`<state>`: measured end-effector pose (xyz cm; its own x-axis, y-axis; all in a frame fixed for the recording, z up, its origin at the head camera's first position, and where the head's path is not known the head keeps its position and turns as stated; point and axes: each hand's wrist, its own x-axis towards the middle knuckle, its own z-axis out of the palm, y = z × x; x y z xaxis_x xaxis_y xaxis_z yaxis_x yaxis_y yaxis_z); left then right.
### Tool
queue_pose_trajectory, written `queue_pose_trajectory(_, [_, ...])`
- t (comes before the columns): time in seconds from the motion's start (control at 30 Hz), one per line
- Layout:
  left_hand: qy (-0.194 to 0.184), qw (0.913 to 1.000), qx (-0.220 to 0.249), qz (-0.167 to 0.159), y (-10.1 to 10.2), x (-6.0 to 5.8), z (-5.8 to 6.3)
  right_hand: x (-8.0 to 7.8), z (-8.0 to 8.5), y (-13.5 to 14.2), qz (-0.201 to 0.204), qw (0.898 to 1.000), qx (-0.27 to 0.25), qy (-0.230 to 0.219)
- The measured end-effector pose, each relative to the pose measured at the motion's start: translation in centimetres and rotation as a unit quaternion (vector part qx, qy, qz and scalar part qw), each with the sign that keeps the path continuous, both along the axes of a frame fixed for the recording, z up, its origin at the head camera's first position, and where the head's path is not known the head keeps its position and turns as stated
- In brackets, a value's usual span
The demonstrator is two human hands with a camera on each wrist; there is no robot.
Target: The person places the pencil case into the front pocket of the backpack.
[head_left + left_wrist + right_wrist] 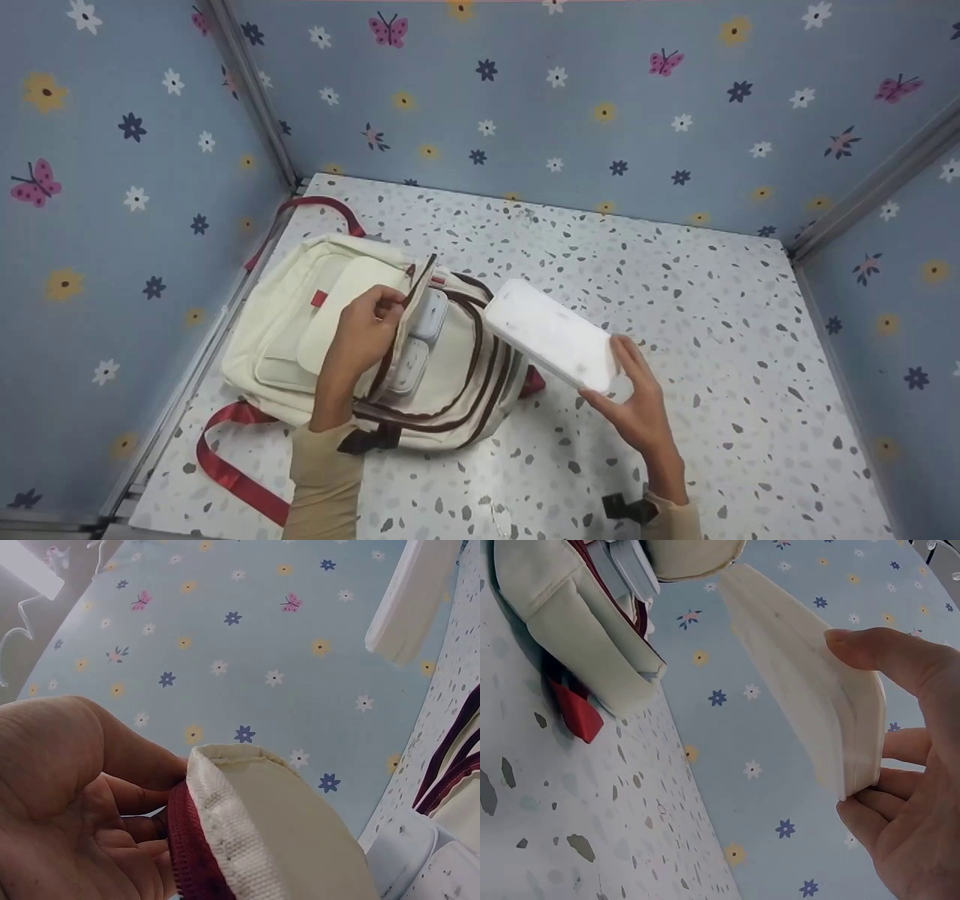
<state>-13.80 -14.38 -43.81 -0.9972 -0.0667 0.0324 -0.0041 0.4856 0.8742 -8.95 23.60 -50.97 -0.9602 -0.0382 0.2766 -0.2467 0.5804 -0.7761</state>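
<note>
A cream backpack [454, 367] with dark red zips lies on the speckled table. My left hand [364, 334] pinches the zipped edge of its front pocket flap [236, 832], holding the flap away from the bag. Inside the pocket sit two pale, rounded boxes, an upper box [430, 315] and a lower box [411, 366], partly hidden by the flap. To the right of the bag, above the table, my right hand [637, 405] grips one end of a white rectangular box [551, 330]. Its thumb lies on one side and its fingers on the other, as the right wrist view shows.
Red straps [232, 469] trail from the bag over the left side of the speckled table [720, 322]. Blue panels [525, 97] with flowers and butterflies stand at the back, left and right. A red tab [576, 712] sticks out from under the bag.
</note>
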Motion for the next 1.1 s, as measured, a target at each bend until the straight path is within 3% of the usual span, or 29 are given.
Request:
queue_pose_trajectory(0.43, [-0.004,1.0000,0.002,0.003,0.1,0.0,0.1,-0.7,-0.8,-2.4,0.049,0.999,-0.009,0.003])
queue_pose_trajectory(1.1, [0.000,1.0000,0.003,-0.003,0.2,0.0,-0.1,-1.3,-1.5,-5.5,0.083,0.997,-0.005,-0.008])
